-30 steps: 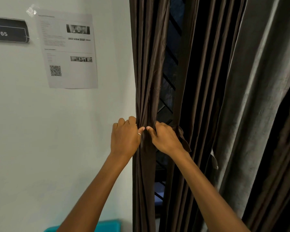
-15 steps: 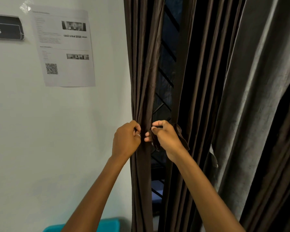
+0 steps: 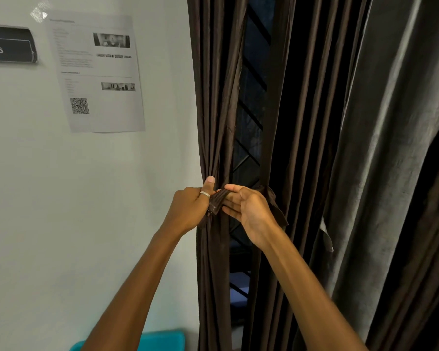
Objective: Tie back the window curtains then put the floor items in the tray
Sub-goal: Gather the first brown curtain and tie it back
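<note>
Holding the gathered left curtain panel (image 3: 214, 110) partway down its drape, I have the left hand (image 3: 189, 210) curled round the bunched folds, thumb upright against the cloth. The right hand (image 3: 250, 212) pinches the tie-back strip (image 3: 217, 201) between the thumb and the fingers (image 3: 232, 199), which are only lightly bent. From that pinch the strip passes behind the hand toward the dark right curtain (image 3: 302, 122). The two hands meet at the strip, in front of the barred window (image 3: 251, 117).

Handling notes, as judgement:
- The panel looks thin, soft and light, with a slight sheen. I expect it to slide, and the folds to spread if the grip loosens.
- I should grip the whole bundle, not single pleats.
- The strip is limp and has no stiffness of its own. I should hold it near its free end and under tension.

A teal object (image 3: 162, 338) sits at the lower edge by the wall; I cannot tell whether it is the tray. No floor items are in view.
</note>
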Demonstrator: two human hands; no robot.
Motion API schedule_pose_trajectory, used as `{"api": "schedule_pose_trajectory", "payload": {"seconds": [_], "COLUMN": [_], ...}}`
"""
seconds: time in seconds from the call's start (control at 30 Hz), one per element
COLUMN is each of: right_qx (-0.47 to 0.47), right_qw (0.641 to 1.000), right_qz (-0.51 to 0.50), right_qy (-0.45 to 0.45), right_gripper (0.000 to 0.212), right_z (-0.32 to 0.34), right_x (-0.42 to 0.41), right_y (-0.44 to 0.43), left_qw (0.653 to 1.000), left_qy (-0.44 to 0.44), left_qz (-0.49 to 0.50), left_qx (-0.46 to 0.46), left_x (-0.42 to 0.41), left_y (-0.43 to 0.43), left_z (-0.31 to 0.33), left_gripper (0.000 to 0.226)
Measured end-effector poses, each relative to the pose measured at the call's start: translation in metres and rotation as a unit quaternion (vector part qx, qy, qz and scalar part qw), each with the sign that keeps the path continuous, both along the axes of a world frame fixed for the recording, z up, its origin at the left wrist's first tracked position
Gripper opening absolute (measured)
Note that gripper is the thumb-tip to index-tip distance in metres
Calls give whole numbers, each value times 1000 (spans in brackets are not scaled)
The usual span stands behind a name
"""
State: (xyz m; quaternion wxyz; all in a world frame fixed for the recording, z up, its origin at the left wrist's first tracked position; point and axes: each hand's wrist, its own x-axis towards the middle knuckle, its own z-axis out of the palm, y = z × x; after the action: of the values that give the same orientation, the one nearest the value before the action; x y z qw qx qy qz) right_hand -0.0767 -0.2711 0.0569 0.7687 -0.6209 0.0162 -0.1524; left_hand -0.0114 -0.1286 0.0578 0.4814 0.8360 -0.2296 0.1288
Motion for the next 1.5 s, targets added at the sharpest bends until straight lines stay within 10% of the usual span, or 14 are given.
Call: {"api": "schedule_pose_trajectory", "payload": {"seconds": [0.2,0.5,0.83,1.23,1.5], "right_qx": [-25,-146,-327,-507,-516], "right_qw": [1000,989,935,851,844], "right_qz": [17,2,-135,-134,-135], "right_qy": [0,6,17,-22,-51], "right_gripper": [38,47,29,27,18], "right_z": [-1,-20,-33,-35,-32], "right_x": [0,-1,7,11,7], "right_y": [9,24,37,36,27], "left_qw": [987,999,999,941,979], "left_qy": [-121,40,9,-204,-77], "left_qz": [-22,-15,1,134,-42], "left_qx": [100,-3,51,232,185], "left_x": [4,5,3,-19,-4], "left_y": [6,9,9,9,21], "left_z": [-3,7,10,21,18], "left_gripper": [30,39,42,33,30]}}
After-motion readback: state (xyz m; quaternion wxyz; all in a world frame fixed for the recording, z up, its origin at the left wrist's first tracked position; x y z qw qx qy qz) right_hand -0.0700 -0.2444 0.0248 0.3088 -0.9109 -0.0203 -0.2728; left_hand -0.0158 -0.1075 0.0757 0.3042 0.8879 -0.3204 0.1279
